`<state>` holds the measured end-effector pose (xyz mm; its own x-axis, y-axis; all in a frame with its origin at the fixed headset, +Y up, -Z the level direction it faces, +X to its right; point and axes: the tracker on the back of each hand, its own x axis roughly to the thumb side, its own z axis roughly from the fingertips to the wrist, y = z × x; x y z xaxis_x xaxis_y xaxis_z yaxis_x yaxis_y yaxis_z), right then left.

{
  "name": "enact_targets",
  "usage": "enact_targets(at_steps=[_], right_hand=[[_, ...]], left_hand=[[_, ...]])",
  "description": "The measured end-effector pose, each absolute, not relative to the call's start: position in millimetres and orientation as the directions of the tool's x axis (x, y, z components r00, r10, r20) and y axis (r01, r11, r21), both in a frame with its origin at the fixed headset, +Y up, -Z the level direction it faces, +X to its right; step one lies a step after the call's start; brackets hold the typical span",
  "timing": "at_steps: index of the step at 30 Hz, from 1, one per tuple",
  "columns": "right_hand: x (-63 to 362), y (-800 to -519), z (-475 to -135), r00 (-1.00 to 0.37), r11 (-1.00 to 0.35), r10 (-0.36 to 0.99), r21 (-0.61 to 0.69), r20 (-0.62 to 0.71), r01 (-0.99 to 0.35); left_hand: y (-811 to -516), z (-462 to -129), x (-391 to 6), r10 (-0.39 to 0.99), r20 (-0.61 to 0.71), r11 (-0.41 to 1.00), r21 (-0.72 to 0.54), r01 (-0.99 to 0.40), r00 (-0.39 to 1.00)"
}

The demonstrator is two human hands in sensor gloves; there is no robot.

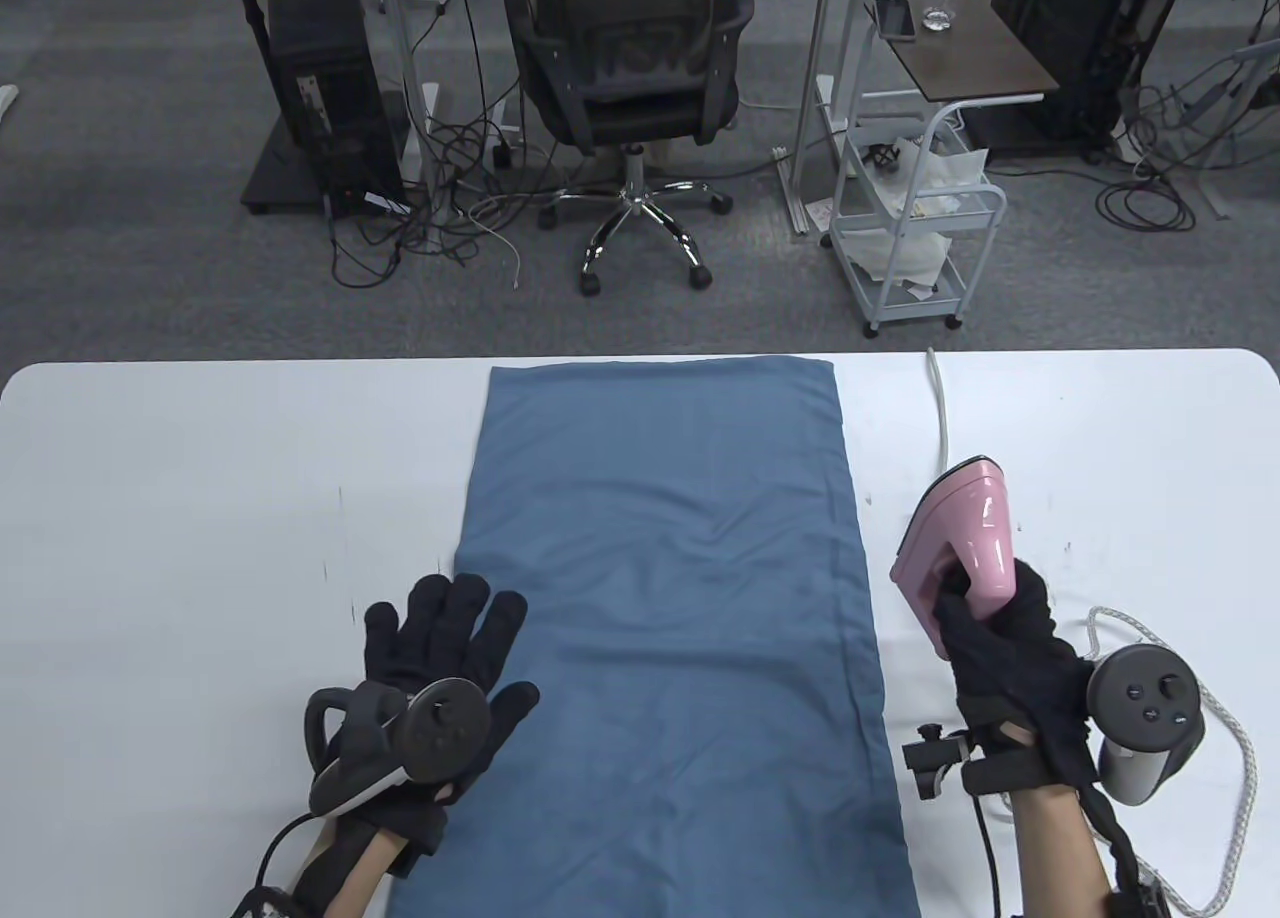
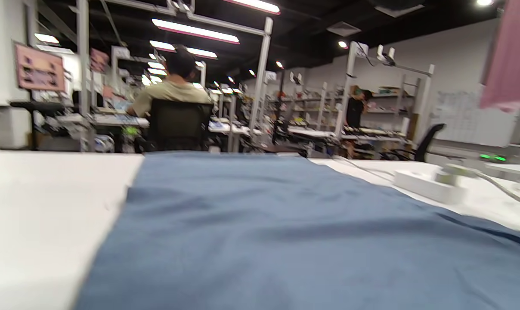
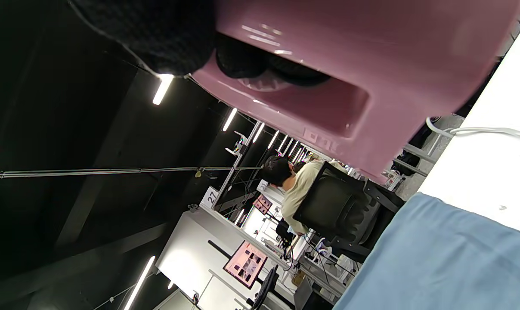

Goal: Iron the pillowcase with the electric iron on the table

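A blue pillowcase (image 1: 665,598) lies flat, lengthwise, down the middle of the white table (image 1: 200,478); it also fills the left wrist view (image 2: 286,241) and shows in the right wrist view (image 3: 449,262). My left hand (image 1: 450,648) rests flat with fingers spread on the pillowcase's near left edge. My right hand (image 1: 1000,638) grips the handle of a pink electric iron (image 1: 965,538), held just right of the pillowcase and tilted, apparently off the table. The iron fills the top of the right wrist view (image 3: 350,64).
The iron's white cord (image 1: 940,408) runs to the table's far edge, and a braided cord (image 1: 1235,748) loops at the near right. A white power strip (image 2: 432,185) lies on the table to the right. An office chair (image 1: 630,78) and a cart (image 1: 920,228) stand beyond the table.
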<state>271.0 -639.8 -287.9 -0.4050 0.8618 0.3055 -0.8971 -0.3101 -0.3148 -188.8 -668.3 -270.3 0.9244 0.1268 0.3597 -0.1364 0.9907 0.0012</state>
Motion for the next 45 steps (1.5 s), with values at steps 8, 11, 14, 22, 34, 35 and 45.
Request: enact_targets(at_steps=[8,11,14,22,34,35,45], right_hand=[[270,-649,-296,-0.414,-0.337,0.869,-0.286,0.272,-0.897],[269,-651,-297,-0.425,-0.357,0.866,-0.269,0.265,-0.895],[267,-652,-298,-0.436,-0.375,0.862,-0.255,0.258,-0.891],[254,-658,-302,-0.477,-0.440,0.844,-0.189,0.247,-0.878],[174,-654,-315,-0.801,-0.840,0.525,0.025,0.289,-0.542],[164,-658,-316,-0.839,-0.886,0.449,0.028,0.309,-0.463],[117,-701,-306,-0.884,-0.985,0.167,0.120,0.437,-0.127]], left_hand=[[-751,-265,-113,0.167,0.531,0.940,-0.341,0.029,0.831],[-766,-264,-100,0.208,0.547,0.911,-0.409,0.042,0.811],[-774,-261,-92,0.259,0.558,0.883,-0.467,0.040,0.788],[-802,-257,-91,0.205,0.598,0.793,-0.565,0.227,0.775],[-814,-260,-96,0.308,0.560,0.725,-0.662,0.192,0.769],[-814,-260,-96,0.310,0.560,0.724,-0.663,0.191,0.768],[-813,-260,-96,0.305,0.563,0.725,-0.661,0.196,0.768]])
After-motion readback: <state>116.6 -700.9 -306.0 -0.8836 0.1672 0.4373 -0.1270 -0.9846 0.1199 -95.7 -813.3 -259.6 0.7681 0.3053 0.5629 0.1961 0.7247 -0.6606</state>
